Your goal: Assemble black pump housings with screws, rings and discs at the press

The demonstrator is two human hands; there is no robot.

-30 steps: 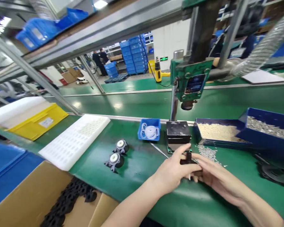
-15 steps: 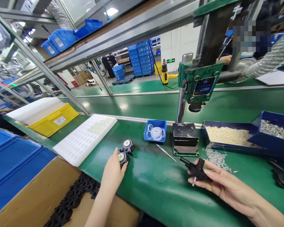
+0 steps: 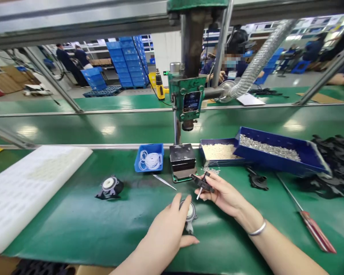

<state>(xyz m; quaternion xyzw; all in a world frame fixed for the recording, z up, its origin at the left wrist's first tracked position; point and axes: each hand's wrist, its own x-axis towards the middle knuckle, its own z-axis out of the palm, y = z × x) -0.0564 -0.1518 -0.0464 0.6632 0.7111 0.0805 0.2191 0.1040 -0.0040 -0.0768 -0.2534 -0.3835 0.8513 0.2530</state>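
My left hand [image 3: 167, 225] is closed round a black round housing [image 3: 191, 215] with a white centre, low over the green bench; the hand hides part of it. Just to the right, my right hand [image 3: 222, 194] pinches a black plastic fitting [image 3: 204, 184] with stub pipes, and a thin pale pin [image 3: 199, 193] sticks down out of it. A second black housing [image 3: 109, 187] with a white centre lies on the bench at left. Beyond my hands are metal tweezers [image 3: 164, 182] and a small blue tray [image 3: 137, 164] of white rings.
A green press [image 3: 189, 97] stands over a black block [image 3: 182, 156]. Blue bins with pale small parts [image 3: 219, 151] and metal pins [image 3: 269, 149] are at right, near a screwdriver [image 3: 315, 229] and piled black parts [image 3: 332, 164]. A white foam tray [image 3: 31, 191] lies left. A co-worker sits opposite.
The view has swung right. My left hand has carried one housing rightward, away from the other one, to beside my right hand. My right hand still holds the black fitting.
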